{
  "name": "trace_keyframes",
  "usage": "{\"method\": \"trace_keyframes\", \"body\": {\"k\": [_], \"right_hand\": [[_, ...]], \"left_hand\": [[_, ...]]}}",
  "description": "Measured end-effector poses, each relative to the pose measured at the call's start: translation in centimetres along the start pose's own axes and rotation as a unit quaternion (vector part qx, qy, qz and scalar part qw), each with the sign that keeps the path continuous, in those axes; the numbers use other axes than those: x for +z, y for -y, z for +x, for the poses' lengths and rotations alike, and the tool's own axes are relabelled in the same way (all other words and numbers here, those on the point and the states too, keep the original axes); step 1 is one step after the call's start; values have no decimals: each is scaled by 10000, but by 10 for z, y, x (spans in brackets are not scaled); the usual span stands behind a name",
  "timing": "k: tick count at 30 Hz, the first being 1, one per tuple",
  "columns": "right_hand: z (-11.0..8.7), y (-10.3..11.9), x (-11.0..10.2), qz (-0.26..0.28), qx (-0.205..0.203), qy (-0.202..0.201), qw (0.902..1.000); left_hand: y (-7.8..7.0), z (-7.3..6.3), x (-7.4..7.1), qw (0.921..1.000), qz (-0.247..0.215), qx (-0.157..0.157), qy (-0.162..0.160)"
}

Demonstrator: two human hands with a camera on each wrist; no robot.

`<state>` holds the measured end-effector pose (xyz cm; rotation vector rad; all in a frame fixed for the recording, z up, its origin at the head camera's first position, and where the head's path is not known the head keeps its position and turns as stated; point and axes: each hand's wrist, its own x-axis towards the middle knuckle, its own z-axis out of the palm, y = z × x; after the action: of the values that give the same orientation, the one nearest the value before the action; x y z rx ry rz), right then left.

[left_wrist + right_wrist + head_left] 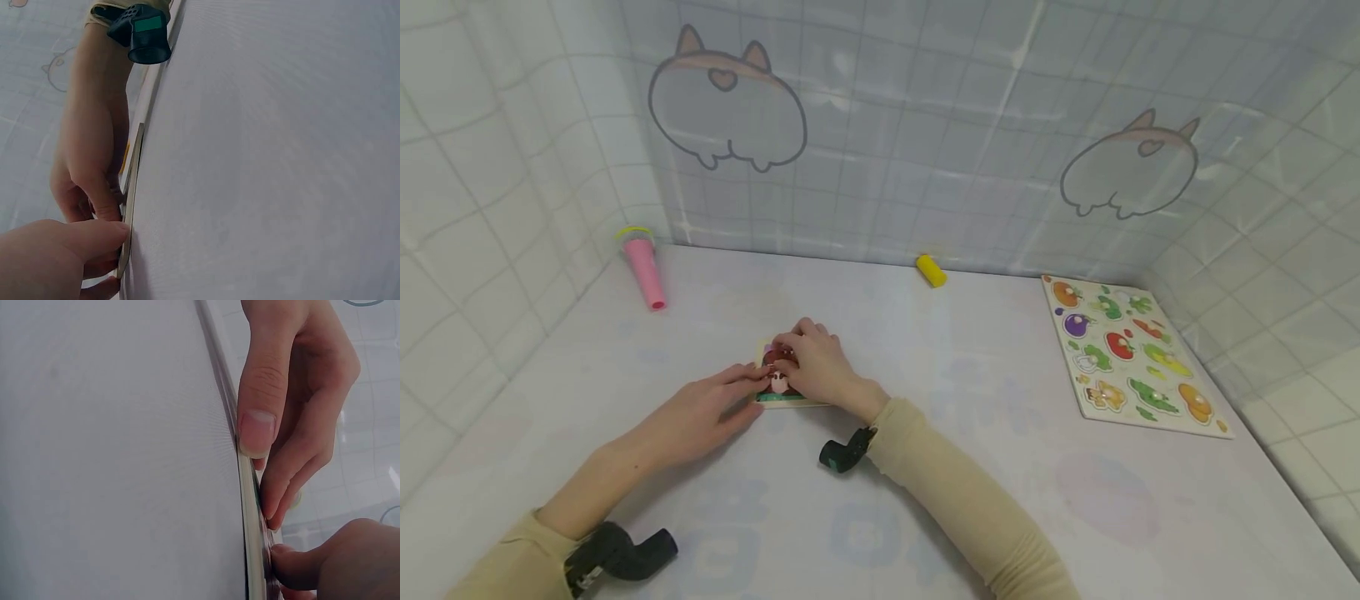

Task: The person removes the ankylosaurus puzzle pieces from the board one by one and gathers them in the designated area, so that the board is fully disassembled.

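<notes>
A small, thin picture puzzle board (778,403) lies flat on the table, its light edge (252,550) showing side-on in the right wrist view. A reddish-brown figure with a pale face (778,383) is on it, above a green strip. My left hand (707,417) rests at the board's left side with fingers extended, the thumb at its edge. My right hand (823,367) bends over the top, thumb and curled fingers pinching at a brown puzzle piece, and covers much of the picture. Both hands' fingertips are close together.
A pink toy microphone (645,271) lies at the back left. Near the back wall is a yellow cylinder (931,271). A larger vegetable puzzle board (1097,350) lies on the right. Tiled curtain-like walls enclose the white table (955,500).
</notes>
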<state>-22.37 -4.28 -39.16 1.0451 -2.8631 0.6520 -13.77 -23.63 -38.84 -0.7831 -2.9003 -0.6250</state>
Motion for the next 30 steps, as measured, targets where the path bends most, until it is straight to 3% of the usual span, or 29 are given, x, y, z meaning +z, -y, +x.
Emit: {"method": "trace_keyframes", "body": {"k": [30], "right_hand": [[3,-3,6,336,113,66,9993]], "left_hand": [[-2,1,2,9998,103,-144,10]]}}
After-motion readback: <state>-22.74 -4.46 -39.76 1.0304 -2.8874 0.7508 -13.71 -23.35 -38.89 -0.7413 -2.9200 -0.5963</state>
